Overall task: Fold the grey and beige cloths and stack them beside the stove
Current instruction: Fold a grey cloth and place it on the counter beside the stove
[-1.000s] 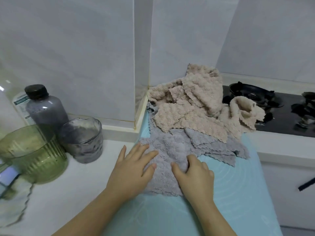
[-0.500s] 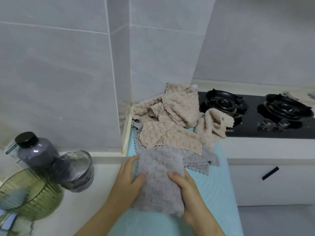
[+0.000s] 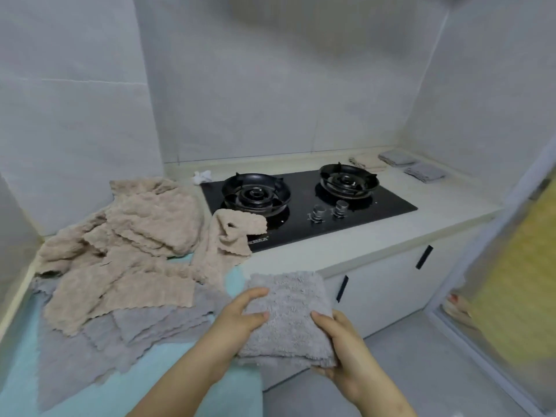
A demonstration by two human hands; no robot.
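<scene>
A folded grey cloth [image 3: 288, 314] is held in the air in front of the counter edge. My left hand [image 3: 240, 319] grips its left side with the thumb on top, and my right hand [image 3: 337, 341] grips its right side. Several unfolded beige cloths [image 3: 144, 236] lie heaped on the turquoise mat [image 3: 18, 356], with loose grey cloths [image 3: 99, 338] spread under them. One beige cloth [image 3: 231, 233] drapes onto the black stove [image 3: 301, 203]. Two folded grey cloths [image 3: 422, 171] lie on the counter to the right of the stove, near the wall.
The stove has two burners and two knobs [image 3: 329, 210]. A small white crumpled thing [image 3: 202, 176] sits behind the stove's left corner. White cabinet doors with black handles [image 3: 424, 256] are below the counter. A glass door [image 3: 517, 281] stands at the right.
Both hands have lifted the folded grey cloth off the mat and carried it to the right, off the counter edge. My view has swung right toward the stove.
</scene>
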